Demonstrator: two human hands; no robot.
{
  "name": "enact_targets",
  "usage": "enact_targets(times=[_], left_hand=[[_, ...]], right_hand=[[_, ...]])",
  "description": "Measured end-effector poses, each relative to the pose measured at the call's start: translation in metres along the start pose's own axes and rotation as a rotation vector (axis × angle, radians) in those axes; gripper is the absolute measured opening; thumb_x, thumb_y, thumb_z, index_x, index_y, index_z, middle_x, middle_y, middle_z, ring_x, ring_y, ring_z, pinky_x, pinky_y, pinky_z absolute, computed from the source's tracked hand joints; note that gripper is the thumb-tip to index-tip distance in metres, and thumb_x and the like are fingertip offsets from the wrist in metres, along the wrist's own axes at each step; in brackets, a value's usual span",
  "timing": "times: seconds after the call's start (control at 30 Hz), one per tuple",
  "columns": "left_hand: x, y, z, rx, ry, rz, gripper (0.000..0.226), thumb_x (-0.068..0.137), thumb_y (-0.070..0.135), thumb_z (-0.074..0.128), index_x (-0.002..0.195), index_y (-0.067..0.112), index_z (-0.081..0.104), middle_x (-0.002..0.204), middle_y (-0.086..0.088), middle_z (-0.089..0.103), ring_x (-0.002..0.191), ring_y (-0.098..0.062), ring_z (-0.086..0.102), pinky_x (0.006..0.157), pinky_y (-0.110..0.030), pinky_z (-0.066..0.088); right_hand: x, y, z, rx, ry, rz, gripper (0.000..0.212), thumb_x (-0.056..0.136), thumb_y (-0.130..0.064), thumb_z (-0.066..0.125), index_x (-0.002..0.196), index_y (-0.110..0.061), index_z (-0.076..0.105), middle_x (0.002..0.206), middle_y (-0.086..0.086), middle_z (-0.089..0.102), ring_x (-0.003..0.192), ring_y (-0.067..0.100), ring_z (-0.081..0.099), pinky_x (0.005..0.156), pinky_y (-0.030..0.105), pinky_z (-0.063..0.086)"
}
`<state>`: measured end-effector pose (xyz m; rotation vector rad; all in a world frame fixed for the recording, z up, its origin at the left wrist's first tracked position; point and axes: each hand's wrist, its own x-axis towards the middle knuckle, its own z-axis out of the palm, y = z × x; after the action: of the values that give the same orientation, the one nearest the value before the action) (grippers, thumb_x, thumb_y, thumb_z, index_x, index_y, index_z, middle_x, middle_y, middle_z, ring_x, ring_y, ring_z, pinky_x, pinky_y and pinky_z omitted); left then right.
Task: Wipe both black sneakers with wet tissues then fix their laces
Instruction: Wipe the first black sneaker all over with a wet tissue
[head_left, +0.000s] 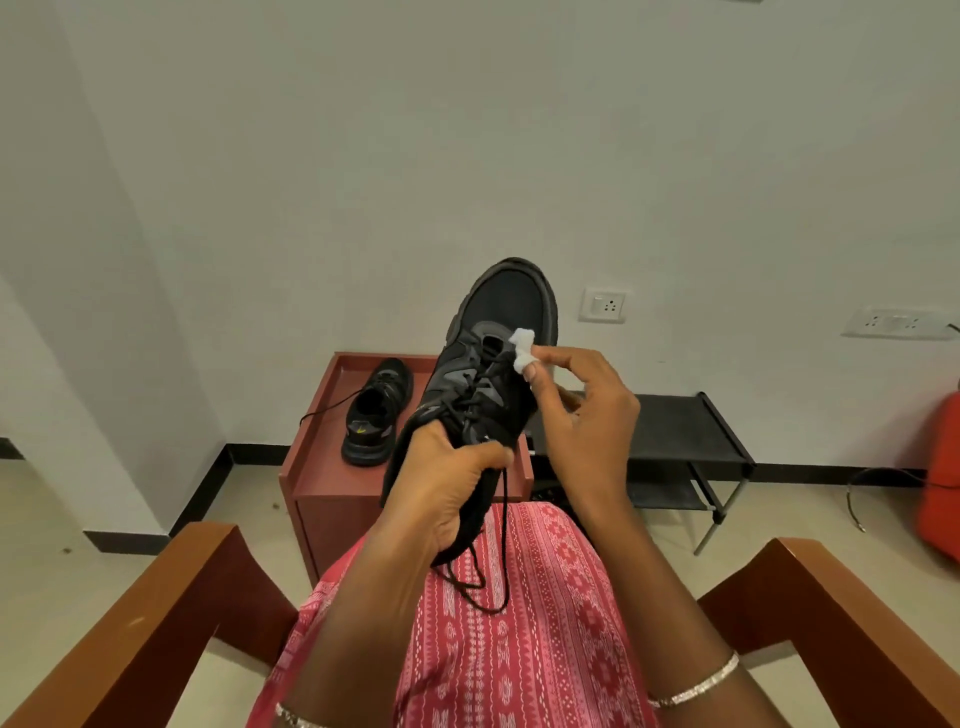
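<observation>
Risk: the loose black lace dangles from the held black mesh sneaker onto the lap at 6 o'clock; judged, it could snag under the left hand and tug the shoe askew mid-wipe. The small white wet tissue is a thin wad and may slip or tear against the eyelets.

Pose: left hand grips the sneaker's heel collar from below, fingers curled round it, toe raised toward 12 o'clock. Right hand at 3 o'clock of the shoe, thumb and forefinger pinching the tissue against the upper near the tongue.

Second black sneaker rests on the red-brown wooden desk at 10 o'clock, lace trailing.
</observation>
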<state>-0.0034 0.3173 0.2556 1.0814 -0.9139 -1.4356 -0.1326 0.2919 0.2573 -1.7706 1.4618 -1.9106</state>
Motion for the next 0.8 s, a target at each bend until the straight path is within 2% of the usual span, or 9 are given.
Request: enact_targets(times=[0.07,0.13,0.23,0.37,0.47,0.5,0.6,0.67,0.8], left_hand=[[0.005,0.000,-0.004,-0.076,0.057,0.035,0.039,0.079,-0.004,0.075,0.114,0.011,0.067,0.098,-0.009,0.077,0.091,-0.026,0.074,0.084,-0.040,0.059],[0.005,0.002,-0.004,-0.166,0.074,0.027,0.037,0.083,0.008,0.076,0.119,0.013,0.067,0.103,-0.008,0.076,0.096,-0.025,0.073,0.089,-0.044,0.057],[0.006,0.005,-0.005,-0.299,0.097,-0.046,0.031,0.088,0.023,0.071,0.116,0.010,0.068,0.102,-0.010,0.076,0.093,-0.025,0.074,0.080,-0.039,0.060],[0.005,0.010,-0.008,-0.449,0.048,-0.192,0.053,0.084,0.044,0.071,0.119,0.005,0.067,0.116,-0.019,0.071,0.100,-0.033,0.071,0.087,-0.048,0.058],[0.002,0.014,-0.011,-0.499,-0.012,-0.243,0.050,0.090,0.049,0.061,0.107,0.003,0.071,0.109,-0.019,0.073,0.090,-0.028,0.074,0.069,-0.037,0.062],[0.001,0.014,-0.012,-0.534,-0.051,-0.250,0.051,0.092,0.050,0.057,0.103,0.003,0.072,0.107,-0.018,0.074,0.088,-0.026,0.074,0.069,-0.034,0.062],[-0.002,0.013,-0.011,-0.621,-0.128,-0.242,0.054,0.094,0.052,0.052,0.104,0.002,0.070,0.104,-0.014,0.073,0.094,-0.022,0.073,0.088,-0.033,0.056],[-0.005,0.013,-0.009,-0.642,-0.175,-0.247,0.056,0.095,0.053,0.049,0.103,0.003,0.070,0.098,-0.013,0.074,0.093,-0.021,0.074,0.094,-0.032,0.052],[-0.004,0.016,-0.011,-0.666,-0.202,-0.236,0.061,0.096,0.055,0.045,0.109,-0.001,0.067,0.101,-0.017,0.074,0.090,-0.023,0.074,0.074,-0.032,0.061]], right_hand=[[0.004,-0.005,-0.006,0.084,-0.070,0.103,0.011,0.092,-0.017,0.073,0.103,-0.020,0.076,0.097,-0.011,0.073,0.096,0.003,0.069,0.082,0.033,0.060],[0.001,-0.010,-0.014,0.047,-0.075,0.141,0.012,0.091,-0.023,0.074,0.103,-0.026,0.075,0.096,-0.013,0.074,0.094,0.006,0.069,0.083,0.035,0.059],[-0.021,-0.023,-0.024,-0.012,-0.121,0.112,0.016,0.090,-0.025,0.075,0.103,-0.032,0.071,0.097,-0.015,0.070,0.094,0.005,0.066,0.080,0.028,0.056],[-0.066,-0.034,-0.012,-0.037,-0.282,-0.017,0.017,0.090,-0.013,0.073,0.103,-0.024,0.072,0.094,-0.016,0.069,0.090,0.006,0.066,0.074,0.016,0.051],[-0.072,-0.032,0.002,-0.112,-0.232,-0.125,0.014,0.090,-0.007,0.071,0.099,-0.018,0.075,0.096,-0.013,0.067,0.089,0.006,0.064,0.074,0.017,0.049],[-0.067,-0.033,0.006,-0.132,-0.214,-0.147,0.015,0.090,-0.006,0.070,0.100,-0.016,0.075,0.097,-0.010,0.066,0.090,0.006,0.063,0.076,0.018,0.050],[-0.048,-0.036,0.018,-0.214,-0.213,-0.186,0.018,0.091,-0.003,0.066,0.103,-0.013,0.075,0.099,-0.003,0.065,0.092,0.012,0.061,0.080,0.023,0.051],[-0.039,-0.038,0.022,-0.284,-0.242,-0.209,0.018,0.092,-0.005,0.065,0.104,-0.014,0.075,0.099,-0.003,0.065,0.093,0.014,0.059,0.079,0.024,0.049],[-0.044,-0.040,0.011,-0.296,-0.301,-0.233,0.017,0.094,-0.011,0.065,0.106,-0.016,0.075,0.098,-0.004,0.066,0.092,0.011,0.057,0.081,0.021,0.047]])
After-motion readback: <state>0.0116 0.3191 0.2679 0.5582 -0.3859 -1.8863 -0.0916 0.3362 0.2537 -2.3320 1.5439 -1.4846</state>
